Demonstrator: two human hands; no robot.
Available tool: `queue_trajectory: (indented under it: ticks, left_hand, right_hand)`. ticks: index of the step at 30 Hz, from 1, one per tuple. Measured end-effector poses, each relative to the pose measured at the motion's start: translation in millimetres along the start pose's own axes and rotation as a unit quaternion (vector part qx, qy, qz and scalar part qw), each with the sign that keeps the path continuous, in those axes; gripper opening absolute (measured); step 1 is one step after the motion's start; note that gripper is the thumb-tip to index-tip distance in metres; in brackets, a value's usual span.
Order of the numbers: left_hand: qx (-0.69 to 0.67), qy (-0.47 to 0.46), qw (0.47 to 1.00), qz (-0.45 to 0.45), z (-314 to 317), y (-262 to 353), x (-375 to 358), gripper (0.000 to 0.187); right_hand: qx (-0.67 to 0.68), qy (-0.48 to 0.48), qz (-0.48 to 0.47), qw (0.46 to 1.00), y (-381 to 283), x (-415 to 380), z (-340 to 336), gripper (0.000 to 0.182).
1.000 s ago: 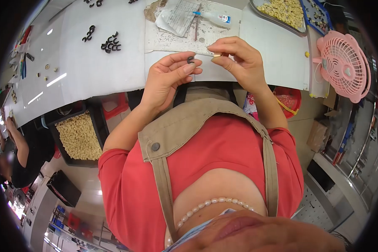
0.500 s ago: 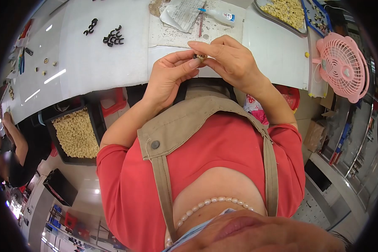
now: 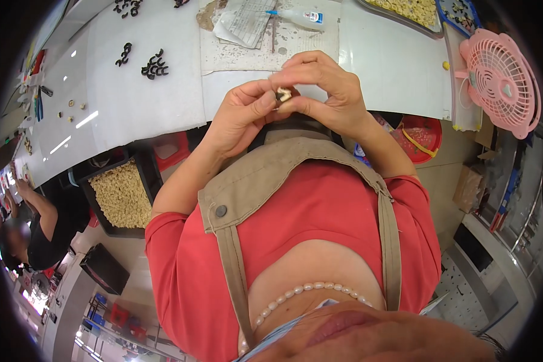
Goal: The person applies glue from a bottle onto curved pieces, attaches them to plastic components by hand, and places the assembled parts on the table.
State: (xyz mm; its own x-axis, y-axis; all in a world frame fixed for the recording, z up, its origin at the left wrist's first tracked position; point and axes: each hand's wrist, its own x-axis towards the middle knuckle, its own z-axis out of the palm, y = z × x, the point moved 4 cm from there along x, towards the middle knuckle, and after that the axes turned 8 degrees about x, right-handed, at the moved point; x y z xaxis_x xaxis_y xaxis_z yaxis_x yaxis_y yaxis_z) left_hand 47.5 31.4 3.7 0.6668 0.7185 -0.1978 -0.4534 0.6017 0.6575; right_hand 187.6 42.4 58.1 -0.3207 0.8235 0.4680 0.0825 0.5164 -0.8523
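Above the table's front edge, my left hand [image 3: 242, 117] and my right hand [image 3: 329, 87] meet with fingers closed. Between their fingertips sits a small cream piece [image 3: 285, 93] with a dark part on its left side. Its details are partly covered by the fingers. My left thumb and forefinger pinch the dark side, while my right thumb and fingers curl round the cream side. Just beyond the hands lies a stained work sheet [image 3: 311, 48], bearing a crumpled paper [image 3: 247, 21] and a clear squeeze bottle [image 3: 301, 17] with a blue tip.
Curved black pieces [image 3: 155, 65] lie in clusters on the white table [image 3: 175, 99]. A tray of cream pieces [image 3: 407, 13], a blue tray [image 3: 458, 15] and a pink fan [image 3: 495, 84] stand right. Below left is a crate [image 3: 123, 196] of cream pieces; another person [image 3: 48, 223] sits beyond.
The view has shifted slightly. The pinched piece has turned, so more of its cream side shows, and my right fingers have arched higher around it.
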Motion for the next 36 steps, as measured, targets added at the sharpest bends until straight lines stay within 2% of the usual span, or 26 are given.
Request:
queue_trajectory:
  ticks: [3, 9, 12, 15, 18, 19, 22, 25, 28, 31, 34, 36]
  left_hand:
    - [0.017, -0.005, 1.000, -0.003, 4, 0, 1, 0.028]
    - [0.082, 0.013, 0.997, 0.002, 3, 2, 2, 0.031]
    - [0.094, -0.039, 0.995, -0.006, 4, 5, 7, 0.031]
    - [0.161, -0.127, 0.978, 0.027, 17, 13, 7, 0.029]
    - [0.120, -0.006, 0.993, 0.017, 9, 13, 6, 0.027]
    - [0.132, -0.003, 0.991, 0.029, 13, 18, 7, 0.024]
    - [0.113, 0.017, 0.993, 0.042, 7, 16, 6, 0.023]
    - [0.060, 0.008, 0.998, 0.035, 8, 13, 6, 0.025]
    - [-0.005, -0.011, 1.000, 0.025, 8, 7, 9, 0.027]
    - [0.006, -0.004, 0.999, 0.033, 11, 5, 8, 0.030]
    - [-0.057, -0.032, 0.998, 0.011, 12, 4, 11, 0.030]
    - [-0.070, -0.040, 0.997, -0.004, 13, 3, 10, 0.029]
  right_hand:
    - [-0.004, -0.028, -0.031, 0.999, -5, 2, -5, 0.026]
    - [0.022, -0.074, -0.033, 0.996, -7, 5, -10, 0.023]
    - [0.163, -0.092, 0.015, 0.982, 0, 2, 1, 0.023]
    - [0.203, -0.108, 0.005, 0.973, -12, 6, 3, 0.022]
    - [0.064, -0.048, -0.001, 0.997, -7, 7, -6, 0.020]
    - [0.043, -0.048, -0.012, 0.998, -3, 7, -5, 0.024]
    - [0.088, 0.046, -0.016, 0.995, 1, 5, 1, 0.024]
    - [0.020, 0.053, -0.110, 0.992, -2, 2, 5, 0.027]
    - [0.009, 0.059, -0.136, 0.989, -1, 5, 2, 0.028]
    - [-0.006, 0.016, -0.114, 0.993, -1, 8, -4, 0.034]
    - [0.017, 0.023, -0.059, 0.998, -3, 7, -7, 0.040]
    - [0.015, 0.010, -0.054, 0.998, 1, 4, -11, 0.043]
